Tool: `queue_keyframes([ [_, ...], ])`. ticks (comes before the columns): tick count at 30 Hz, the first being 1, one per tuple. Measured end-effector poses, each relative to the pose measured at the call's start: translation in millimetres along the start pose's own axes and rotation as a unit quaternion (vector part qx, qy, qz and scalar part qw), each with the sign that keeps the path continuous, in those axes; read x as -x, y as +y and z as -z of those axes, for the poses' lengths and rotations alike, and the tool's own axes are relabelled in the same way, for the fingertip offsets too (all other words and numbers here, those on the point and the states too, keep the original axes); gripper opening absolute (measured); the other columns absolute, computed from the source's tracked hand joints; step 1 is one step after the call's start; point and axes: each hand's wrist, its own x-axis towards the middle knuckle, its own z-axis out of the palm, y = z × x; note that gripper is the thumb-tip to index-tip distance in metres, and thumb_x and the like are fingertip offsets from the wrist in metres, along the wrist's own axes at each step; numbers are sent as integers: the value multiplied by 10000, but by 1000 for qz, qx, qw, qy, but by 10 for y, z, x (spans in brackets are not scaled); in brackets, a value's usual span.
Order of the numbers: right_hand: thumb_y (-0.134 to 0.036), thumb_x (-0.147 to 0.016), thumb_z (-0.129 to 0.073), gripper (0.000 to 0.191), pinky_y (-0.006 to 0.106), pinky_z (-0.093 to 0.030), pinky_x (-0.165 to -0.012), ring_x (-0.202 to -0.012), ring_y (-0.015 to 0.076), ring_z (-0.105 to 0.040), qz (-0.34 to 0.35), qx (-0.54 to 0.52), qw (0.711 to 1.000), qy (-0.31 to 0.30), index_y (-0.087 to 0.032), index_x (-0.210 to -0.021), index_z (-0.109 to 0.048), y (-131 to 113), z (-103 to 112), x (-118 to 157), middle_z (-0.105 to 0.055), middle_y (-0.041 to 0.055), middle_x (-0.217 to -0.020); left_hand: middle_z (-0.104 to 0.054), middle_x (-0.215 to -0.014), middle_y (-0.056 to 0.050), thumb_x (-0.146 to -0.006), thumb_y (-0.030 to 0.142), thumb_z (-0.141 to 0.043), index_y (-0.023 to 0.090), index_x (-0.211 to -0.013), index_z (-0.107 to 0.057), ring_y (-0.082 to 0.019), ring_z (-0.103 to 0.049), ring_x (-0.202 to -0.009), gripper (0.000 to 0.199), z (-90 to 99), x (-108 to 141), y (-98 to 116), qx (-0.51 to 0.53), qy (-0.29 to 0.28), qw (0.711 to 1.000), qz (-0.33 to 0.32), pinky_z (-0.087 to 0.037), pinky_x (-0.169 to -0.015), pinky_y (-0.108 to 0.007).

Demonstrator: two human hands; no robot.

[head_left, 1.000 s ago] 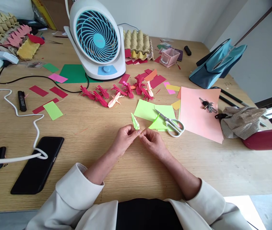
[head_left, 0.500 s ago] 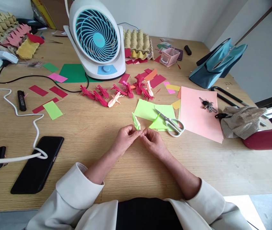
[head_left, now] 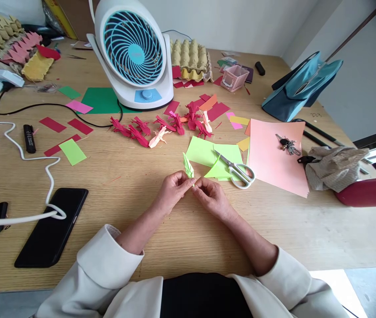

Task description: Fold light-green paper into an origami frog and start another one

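Table (head_left: 174, 251): wooden, bears all items below. Fan (head_left: 133, 53): white and blue, upright toward the back. Pink paper (head_left: 270, 168): flat, right side. Light-green paper (head_left: 201, 151): flat, left of the pink. Left hand (head_left: 175, 191): thumb and fingers closed in a pinch. Right hand (head_left: 213, 197): likewise pinched, fingertips beside the left's. Scissors (head_left: 231, 166): resting on the light-green paper. Folded green paper (head_left: 188, 166): gripped at its lower end by both hands, pointed tip toward the fan.
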Motion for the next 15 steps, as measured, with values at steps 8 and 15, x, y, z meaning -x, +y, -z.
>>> queue_keyframes([
  [8,-406,-906,-592,270,260,-341,-584,-602,114,-401,-12,-38,999,8,-186,-755,-547,56,-3,-6,-478,-30,-665,-498,-626,44,-772,434,-717,161,-679,-559,-67,-384,-526,329,8,11,12,-6,-21,1000,-19,-314,-477,-203],
  [15,-423,-894,-600,272,257,-356,-589,-610,114,-418,-19,-41,999,16,-187,-769,-547,51,2,-8,-506,-27,-681,-506,-642,41,-798,402,-696,162,-697,-560,-68,-400,-539,294,9,7,-2,-12,-27,999,-28,-328,-475,-193],
])
